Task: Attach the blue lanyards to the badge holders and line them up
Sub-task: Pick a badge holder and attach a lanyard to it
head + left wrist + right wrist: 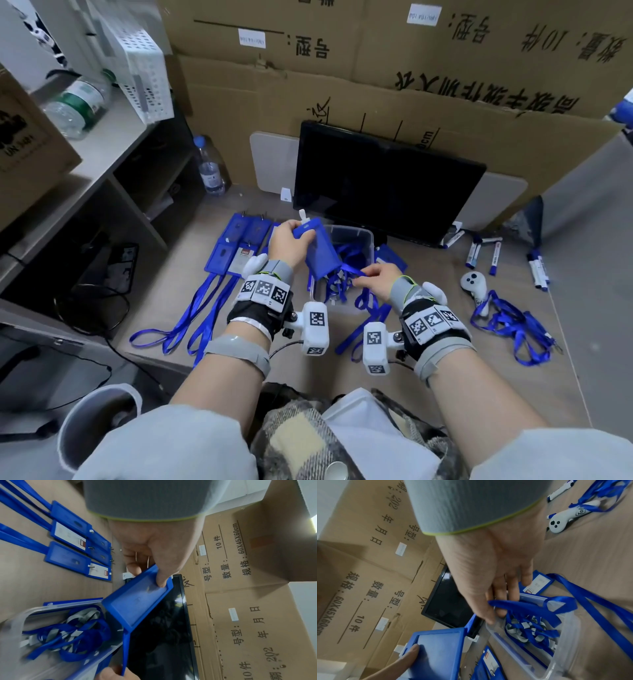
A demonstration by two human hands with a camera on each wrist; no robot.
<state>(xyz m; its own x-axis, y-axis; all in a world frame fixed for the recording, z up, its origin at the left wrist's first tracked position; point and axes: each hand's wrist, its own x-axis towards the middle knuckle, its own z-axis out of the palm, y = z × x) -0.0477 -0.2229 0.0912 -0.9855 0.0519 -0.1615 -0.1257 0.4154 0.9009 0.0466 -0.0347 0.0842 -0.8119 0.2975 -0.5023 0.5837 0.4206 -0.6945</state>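
My left hand grips a blue badge holder by its top end, lifted above the desk and tilted. A blue lanyard strap runs from the holder's lower end to my right hand, which pinches it over a clear plastic box holding more lanyards. Several finished blue holders lie side by side on the left, their lanyards trailing toward me.
A black monitor stands behind the box, cardboard boxes behind it. A loose lanyard pile, a white controller and several markers lie on the right. A water bottle and shelves stand at left.
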